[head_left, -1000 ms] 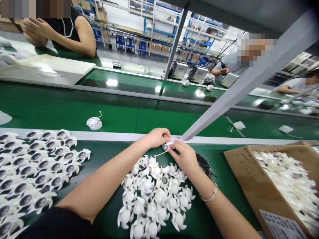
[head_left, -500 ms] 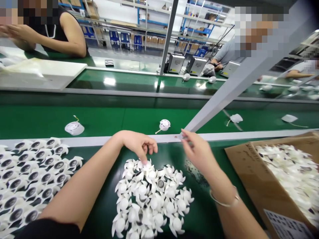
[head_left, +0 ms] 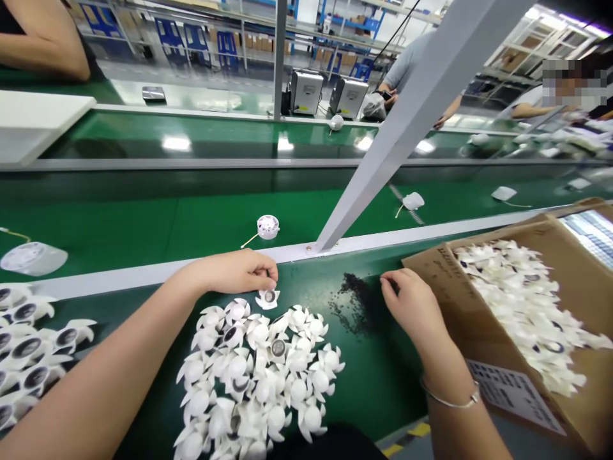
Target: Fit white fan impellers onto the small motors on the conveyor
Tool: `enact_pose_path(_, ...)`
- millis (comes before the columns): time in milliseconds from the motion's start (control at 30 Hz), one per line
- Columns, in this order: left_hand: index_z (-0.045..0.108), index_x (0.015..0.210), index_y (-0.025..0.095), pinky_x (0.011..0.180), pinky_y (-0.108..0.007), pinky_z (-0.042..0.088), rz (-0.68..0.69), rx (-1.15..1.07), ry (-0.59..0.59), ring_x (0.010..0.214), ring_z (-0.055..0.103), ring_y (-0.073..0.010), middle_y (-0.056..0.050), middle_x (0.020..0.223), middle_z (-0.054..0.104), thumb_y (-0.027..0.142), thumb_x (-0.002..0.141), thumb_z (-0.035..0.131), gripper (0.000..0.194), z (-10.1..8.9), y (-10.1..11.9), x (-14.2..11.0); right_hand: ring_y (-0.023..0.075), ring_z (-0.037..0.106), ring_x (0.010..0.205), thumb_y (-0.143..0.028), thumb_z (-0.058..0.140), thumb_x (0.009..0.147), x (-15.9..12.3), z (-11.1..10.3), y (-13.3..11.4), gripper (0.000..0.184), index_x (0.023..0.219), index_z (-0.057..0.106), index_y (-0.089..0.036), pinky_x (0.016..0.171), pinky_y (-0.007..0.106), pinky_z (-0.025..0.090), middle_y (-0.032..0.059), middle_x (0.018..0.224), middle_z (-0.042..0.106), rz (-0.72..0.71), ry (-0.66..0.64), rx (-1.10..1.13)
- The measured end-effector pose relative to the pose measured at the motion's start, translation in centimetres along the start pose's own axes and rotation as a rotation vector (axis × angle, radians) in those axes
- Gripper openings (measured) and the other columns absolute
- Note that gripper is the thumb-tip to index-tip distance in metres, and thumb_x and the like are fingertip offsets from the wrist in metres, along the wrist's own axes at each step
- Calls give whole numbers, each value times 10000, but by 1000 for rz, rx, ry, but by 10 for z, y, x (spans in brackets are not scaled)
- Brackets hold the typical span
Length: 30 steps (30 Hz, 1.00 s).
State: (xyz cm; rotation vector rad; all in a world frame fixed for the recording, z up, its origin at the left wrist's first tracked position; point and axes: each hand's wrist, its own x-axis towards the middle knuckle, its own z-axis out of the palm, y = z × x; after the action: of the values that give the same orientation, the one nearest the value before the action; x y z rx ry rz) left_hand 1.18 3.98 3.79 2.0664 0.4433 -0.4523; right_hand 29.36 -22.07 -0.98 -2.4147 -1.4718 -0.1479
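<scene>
My left hand [head_left: 239,271] is curled, its fingertips pinching a small white fan blade [head_left: 267,298] at the top of a pile of white fan blades [head_left: 258,377] on the green bench. My right hand [head_left: 412,306] rests with fingers bent at the edge of a patch of tiny black bits [head_left: 357,301]; whether it holds any I cannot make out. A white round part with a yellow wire [head_left: 267,226] lies on the conveyor belt beyond my hands.
An open cardboard box [head_left: 507,383] full of white blades stands at the right. Rows of blades [head_left: 29,345] lie at the left. A grey slanted post [head_left: 383,147] rises from the bench rail. Other white parts ride the belt; other people work across it.
The round part with the wire left my hands and now lies on the belt. My left hand dropped to the pile and pinched a blade. My right hand moved to the black bits.
</scene>
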Motion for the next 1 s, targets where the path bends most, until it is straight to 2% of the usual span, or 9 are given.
enact_pose_path(100,678,916,218,608,-227,368,65,52,161,683,528,-129,5,790,658,476,912,533,296,3,1,8,223,633,828,-253,477,937,6,5,3,229,898,692,-181,734,346,492,81,912,672,-60,-15,29)
enact_pose_path(200,680,994,211,708,-237,420,146,25,276,809,564,-146,-26,980,660,491,907,554,319,3,-3,14,224,626,865,-258,475,950,8,9,-2,250,900,711,-191,743,342,481,77,920,680,-93,-23,24)
enact_pose_path(367,691,1137,262,685,-235,429,227,2,151,739,507,-110,-31,1168,608,507,682,807,529,0,-18,16,242,583,854,-202,451,945,16,11,-10,267,793,670,-181,682,336,423,102,866,649,-187,-51,-249)
enact_pose_path(467,727,1107,272,675,-238,412,271,25,191,687,468,-90,-23,1131,626,462,724,789,432,3,-22,17,238,573,800,-179,480,890,26,7,-18,203,722,594,-190,641,332,402,94,812,616,-165,-85,-266)
enact_pose_path(600,755,1067,260,649,-238,394,302,-1,251,649,459,-80,-23,1067,652,427,748,772,360,6,-26,21,186,569,701,-209,512,857,35,1,-61,99,784,578,-210,631,300,419,41,783,621,-130,-102,180)
enact_pose_path(667,760,1058,251,651,-235,401,322,-29,272,663,485,-87,-29,1050,661,395,737,777,352,7,-28,22,166,570,687,-209,507,866,36,2,-94,101,813,592,-214,631,279,427,23,772,626,-205,-159,391)
enact_pose_path(733,765,1045,250,658,-236,407,347,-38,288,686,507,-99,-29,1026,668,353,727,778,334,8,-29,22,157,567,699,-178,501,864,37,7,-125,114,800,588,-212,635,266,425,16,767,619,-313,-234,479)
enact_pose_path(833,771,1021,260,663,-238,403,376,-22,308,710,521,-109,-18,1003,673,307,726,767,299,9,-29,21,165,551,721,-137,516,860,42,21,-154,121,779,580,-199,652,274,411,24,770,599,-435,-277,403)
enact_pose_path(1000,778,954,251,640,-239,383,408,16,350,720,536,-117,2,933,675,260,715,753,241,11,-29,20,202,537,733,-124,544,874,49,33,-165,115,814,633,-164,684,333,364,49,776,596,-649,-199,54)
